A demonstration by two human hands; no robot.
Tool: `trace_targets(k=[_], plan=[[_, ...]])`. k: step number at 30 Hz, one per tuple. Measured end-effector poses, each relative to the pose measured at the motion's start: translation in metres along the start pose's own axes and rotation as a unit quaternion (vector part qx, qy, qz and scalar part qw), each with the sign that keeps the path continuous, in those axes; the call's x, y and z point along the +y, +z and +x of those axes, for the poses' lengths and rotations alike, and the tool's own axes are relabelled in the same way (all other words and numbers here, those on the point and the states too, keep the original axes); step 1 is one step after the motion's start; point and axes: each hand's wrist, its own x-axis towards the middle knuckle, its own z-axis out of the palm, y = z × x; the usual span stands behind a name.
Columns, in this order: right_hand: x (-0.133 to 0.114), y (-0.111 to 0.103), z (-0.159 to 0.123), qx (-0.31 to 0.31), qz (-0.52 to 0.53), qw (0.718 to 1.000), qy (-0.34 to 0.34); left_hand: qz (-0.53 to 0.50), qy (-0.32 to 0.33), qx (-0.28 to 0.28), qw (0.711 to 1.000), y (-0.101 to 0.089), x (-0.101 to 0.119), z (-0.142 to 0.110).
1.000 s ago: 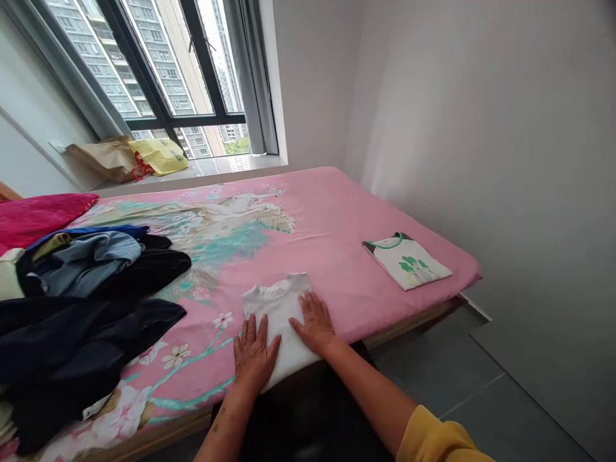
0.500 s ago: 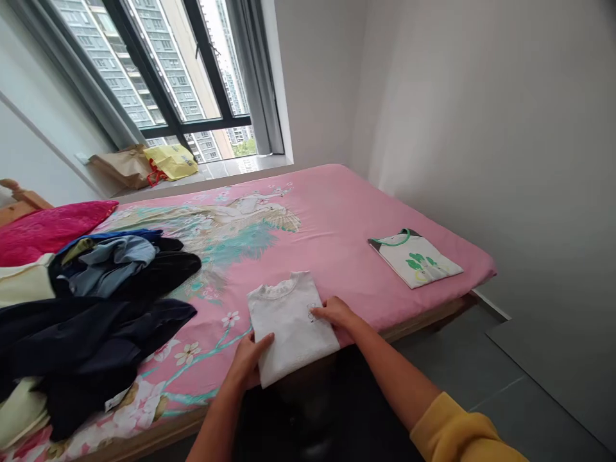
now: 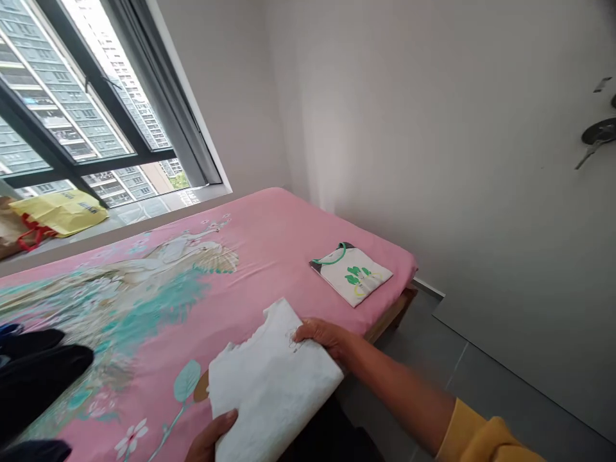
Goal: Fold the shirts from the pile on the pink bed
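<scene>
A folded white shirt point(image 3: 272, 378) with a small print near its right side is held between both hands, tilted above the near edge of the bed. My left hand point(image 3: 212, 436) grips its lower left side, thumb on top and fingers hidden beneath. At its right side my right hand point(image 3: 325, 337) pinches the cloth, thumb over the small print. Farther right on the bed lies another folded shirt point(image 3: 359, 276), white with a green collar, dark shoulders and a green plant print.
The pink bedsheet point(image 3: 269, 224) has a bird and flower pattern. Dark clothes point(image 3: 38, 378) lie at the left. A yellow bag point(image 3: 62, 212) rests on the windowsill. A wall borders the bed's far right, and a door handle point(image 3: 599, 131) shows at the right edge.
My view has turned to the right. The white shirt has come up off the bed in both hands and looks larger and closer. The green-collared shirt has stayed in place.
</scene>
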Motion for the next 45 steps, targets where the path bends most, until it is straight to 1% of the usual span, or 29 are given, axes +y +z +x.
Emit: trace_targets(k=[2, 3, 5, 7, 9, 10, 11, 12, 14, 16, 17, 19, 21, 23, 24, 27, 29, 32, 35, 38, 40, 41, 42, 43, 45], plan=[[-0.049, -0.024, -0.019, 0.021, -0.045, 0.997, -0.055, 0.018, 0.058, -0.024, 0.998, 0.057, 0.018, 0.014], [-0.076, -0.037, -0.027, 0.039, -0.066, 0.994, -0.083, 0.033, 0.082, -0.047, 0.995, 0.087, 0.028, 0.023], [-0.130, -0.064, -0.043, 0.063, -0.109, 0.984, -0.128, 0.059, 0.148, -0.106, 0.981, 0.144, 0.048, 0.043], [-0.178, -0.097, -0.056, 0.070, -0.151, 0.974, -0.152, 0.078, 0.201, -0.165, 0.962, 0.196, 0.062, 0.068], [-0.212, -0.136, -0.063, 0.077, -0.180, 0.969, -0.154, 0.081, 0.230, -0.200, 0.949, 0.237, 0.065, 0.101], [-0.222, -0.157, -0.064, 0.084, -0.190, 0.967, -0.148, 0.081, 0.236, -0.205, 0.946, 0.253, 0.063, 0.119], [-0.226, -0.180, -0.064, 0.093, -0.197, 0.966, -0.139, 0.086, 0.237, -0.204, 0.946, 0.265, 0.059, 0.139], [-0.226, -0.203, -0.062, 0.108, -0.202, 0.965, -0.126, 0.096, 0.230, -0.195, 0.949, 0.274, 0.052, 0.159], [-0.213, -0.249, -0.057, 0.156, -0.207, 0.961, -0.092, 0.136, 0.193, -0.164, 0.958, 0.282, 0.036, 0.196], [-0.190, -0.287, -0.051, 0.225, -0.205, 0.950, -0.062, 0.179, 0.155, -0.146, 0.961, 0.280, 0.021, 0.225], [-0.179, -0.301, -0.049, 0.255, -0.204, 0.944, -0.056, 0.194, 0.146, -0.149, 0.959, 0.276, 0.015, 0.235], [-0.163, -0.319, -0.046, 0.289, -0.201, 0.934, -0.065, 0.210, 0.145, -0.169, 0.952, 0.269, 0.009, 0.245], [-0.158, -0.325, -0.044, 0.296, -0.209, 0.929, -0.075, 0.217, 0.142, -0.184, 0.948, 0.266, 0.008, 0.246], [-0.160, -0.323, -0.041, 0.315, -0.248, 0.914, -0.069, 0.235, 0.137, -0.183, 0.945, 0.267, 0.010, 0.243], [-0.162, -0.320, -0.039, 0.332, -0.283, 0.898, -0.062, 0.247, 0.135, -0.178, 0.943, 0.269, 0.011, 0.240], [-0.168, -0.311, -0.036, 0.381, -0.410, 0.827, -0.050, 0.275, 0.144, -0.154, 0.938, 0.275, 0.010, 0.233], [-0.168, -0.306, -0.038, 0.395, -0.461, 0.792, -0.068, 0.283, 0.154, -0.144, 0.936, 0.278, 0.006, 0.231], [-0.163, -0.304, -0.044, 0.414, -0.486, 0.765, -0.082, 0.303, 0.165, -0.130, 0.930, 0.278, 0.000, 0.229], [-0.157, -0.304, -0.049, 0.426, -0.511, 0.743, -0.073, 0.323, 0.175, -0.108, 0.924, 0.279, -0.003, 0.225], [-0.156, -0.303, -0.048, 0.434, -0.560, 0.704, -0.045, 0.347, 0.181, -0.113, 0.913, 0.280, -0.005, 0.217], [-0.160, -0.298, -0.046, 0.438, -0.584, 0.683, -0.025, 0.387, 0.172, -0.120, 0.898, 0.279, -0.007, 0.211], [-0.162, -0.294, -0.045, 0.450, -0.592, 0.669, -0.013, 0.408, 0.165, -0.120, 0.890, 0.278, -0.009, 0.208], [-0.164, -0.288, -0.043, 0.468, -0.600, 0.649, -0.005, 0.422, 0.158, -0.119, 0.885, 0.276, -0.012, 0.206], [-0.165, -0.280, -0.042, 0.488, -0.613, 0.621, -0.004, 0.426, 0.152, -0.116, 0.884, 0.274, -0.016, 0.203], [-0.159, -0.258, -0.039, 0.508, -0.657, 0.556, -0.040, 0.405, 0.142, -0.111, 0.896, 0.266, -0.029, 0.197]])
